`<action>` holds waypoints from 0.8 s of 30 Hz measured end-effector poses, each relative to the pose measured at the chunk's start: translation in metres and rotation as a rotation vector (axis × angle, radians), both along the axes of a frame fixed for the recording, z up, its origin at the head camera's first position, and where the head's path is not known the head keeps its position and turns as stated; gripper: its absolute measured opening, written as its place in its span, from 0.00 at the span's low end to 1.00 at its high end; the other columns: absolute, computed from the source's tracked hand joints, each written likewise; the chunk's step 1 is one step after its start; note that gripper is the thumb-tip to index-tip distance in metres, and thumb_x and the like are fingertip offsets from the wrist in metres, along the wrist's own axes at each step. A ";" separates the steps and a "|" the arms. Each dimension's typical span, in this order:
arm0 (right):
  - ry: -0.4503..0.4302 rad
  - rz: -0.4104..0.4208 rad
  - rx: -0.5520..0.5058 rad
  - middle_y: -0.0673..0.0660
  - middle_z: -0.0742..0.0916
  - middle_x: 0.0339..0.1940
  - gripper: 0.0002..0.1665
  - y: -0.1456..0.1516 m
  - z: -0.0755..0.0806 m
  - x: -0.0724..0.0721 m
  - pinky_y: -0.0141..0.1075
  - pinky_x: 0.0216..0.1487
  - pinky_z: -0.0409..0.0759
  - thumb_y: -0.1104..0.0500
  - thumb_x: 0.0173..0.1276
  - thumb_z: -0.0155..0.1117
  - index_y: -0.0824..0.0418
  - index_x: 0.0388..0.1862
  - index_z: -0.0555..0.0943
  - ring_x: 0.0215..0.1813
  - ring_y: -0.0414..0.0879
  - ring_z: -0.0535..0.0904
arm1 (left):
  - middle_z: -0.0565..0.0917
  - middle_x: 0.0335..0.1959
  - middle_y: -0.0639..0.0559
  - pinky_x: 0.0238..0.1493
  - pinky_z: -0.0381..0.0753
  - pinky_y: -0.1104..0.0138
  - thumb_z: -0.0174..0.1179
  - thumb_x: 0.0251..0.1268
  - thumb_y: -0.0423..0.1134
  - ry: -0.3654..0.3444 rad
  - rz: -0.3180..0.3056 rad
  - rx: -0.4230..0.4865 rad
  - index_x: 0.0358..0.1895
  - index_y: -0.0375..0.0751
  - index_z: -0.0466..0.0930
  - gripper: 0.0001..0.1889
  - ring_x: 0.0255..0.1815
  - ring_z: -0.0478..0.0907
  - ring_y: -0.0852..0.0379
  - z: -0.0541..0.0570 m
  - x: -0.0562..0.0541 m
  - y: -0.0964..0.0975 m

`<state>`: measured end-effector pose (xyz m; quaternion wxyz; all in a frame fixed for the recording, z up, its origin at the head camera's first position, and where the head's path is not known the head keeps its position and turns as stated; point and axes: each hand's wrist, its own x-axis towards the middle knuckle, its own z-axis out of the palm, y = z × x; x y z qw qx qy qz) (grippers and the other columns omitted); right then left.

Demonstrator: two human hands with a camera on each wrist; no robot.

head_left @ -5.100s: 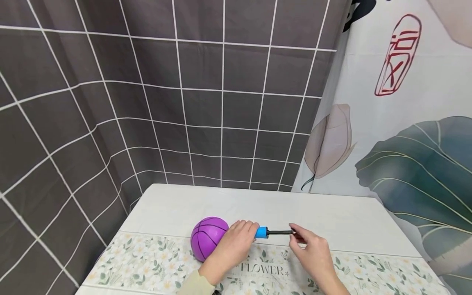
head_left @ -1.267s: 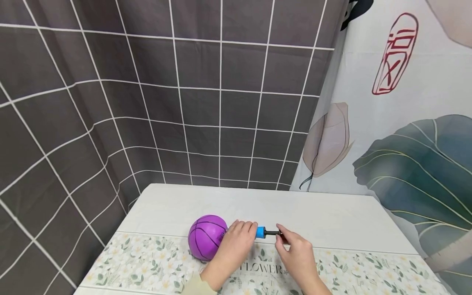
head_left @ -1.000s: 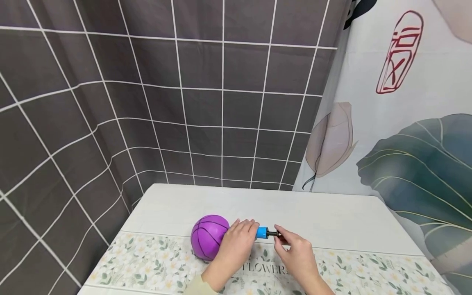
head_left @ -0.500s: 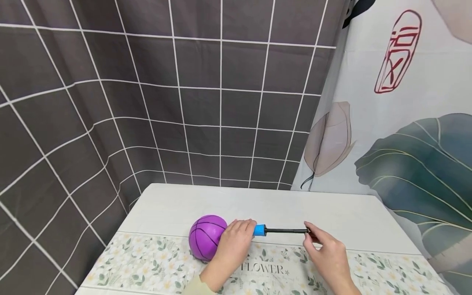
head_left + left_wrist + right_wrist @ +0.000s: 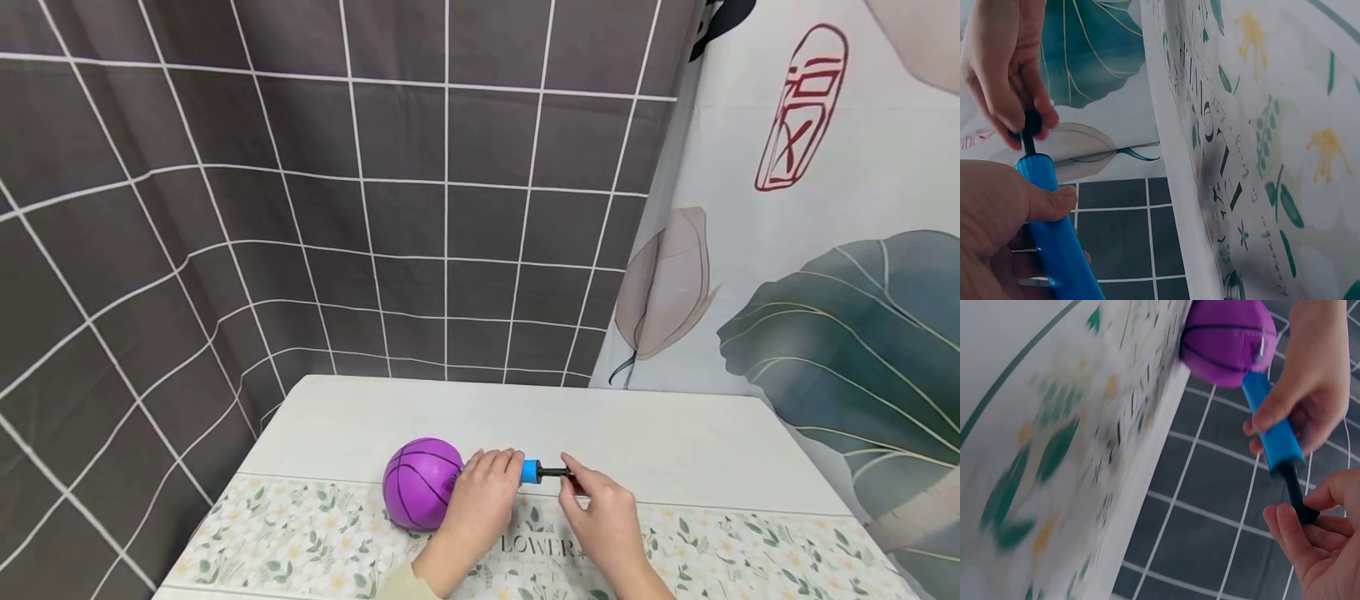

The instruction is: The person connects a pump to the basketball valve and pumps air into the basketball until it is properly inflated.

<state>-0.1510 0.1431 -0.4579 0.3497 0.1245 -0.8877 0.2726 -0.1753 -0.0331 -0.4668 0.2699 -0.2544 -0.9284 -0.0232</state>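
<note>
A purple ball with black basketball lines [image 5: 422, 485] sits on the table, left of both hands. My left hand [image 5: 483, 496] grips the blue barrel of a hand pump [image 5: 531, 472], fingers wrapped over it. In the right wrist view the barrel's far end meets the ball [image 5: 1229, 340]; whether a needle is inside cannot be made out. My right hand [image 5: 606, 508] pinches the black handle at the end of the pump's rod, between thumb and fingers. A short length of black rod [image 5: 553, 472] shows between barrel and handle.
The table [image 5: 675, 442] has a white top with a flower-printed band and lettering across its front. A dark curtain with white grid lines [image 5: 405, 217] hangs behind and to the left. A leaf-printed white cloth [image 5: 750, 250] hangs at the right.
Half a second ago the rod was drawn far out; my right hand has since moved left, pushing it into the barrel. The left hand and ball stay about where they were.
</note>
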 end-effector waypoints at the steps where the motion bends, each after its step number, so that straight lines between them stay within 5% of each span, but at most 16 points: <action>1: -0.015 0.009 0.008 0.57 0.91 0.34 0.21 -0.004 -0.001 -0.001 0.32 0.31 0.87 0.72 0.55 0.74 0.66 0.50 0.87 0.29 0.42 0.87 | 0.86 0.53 0.48 0.60 0.83 0.54 0.73 0.54 0.35 0.002 -0.001 0.001 0.57 0.41 0.82 0.24 0.53 0.84 0.52 0.000 0.000 -0.001; 7: -0.071 0.022 0.009 0.58 0.91 0.35 0.21 -0.008 0.000 0.000 0.32 0.30 0.87 0.71 0.54 0.75 0.66 0.49 0.88 0.29 0.41 0.87 | 0.87 0.52 0.49 0.60 0.83 0.54 0.72 0.56 0.33 -0.005 -0.017 0.017 0.57 0.43 0.82 0.23 0.52 0.84 0.53 0.001 0.001 -0.004; 12: -0.032 0.012 0.005 0.58 0.91 0.36 0.21 0.006 0.005 0.001 0.33 0.30 0.87 0.73 0.53 0.74 0.65 0.49 0.88 0.30 0.42 0.87 | 0.87 0.51 0.50 0.61 0.82 0.55 0.71 0.59 0.35 -0.032 -0.039 0.030 0.58 0.45 0.81 0.22 0.52 0.84 0.54 0.004 -0.001 -0.005; 24: -0.001 -0.117 -0.009 0.60 0.91 0.36 0.20 0.058 0.018 0.008 0.29 0.25 0.84 0.72 0.55 0.69 0.65 0.49 0.88 0.29 0.49 0.88 | 0.85 0.55 0.49 0.63 0.81 0.54 0.67 0.64 0.38 -0.095 -0.019 0.040 0.61 0.44 0.80 0.21 0.55 0.83 0.53 0.004 -0.001 -0.006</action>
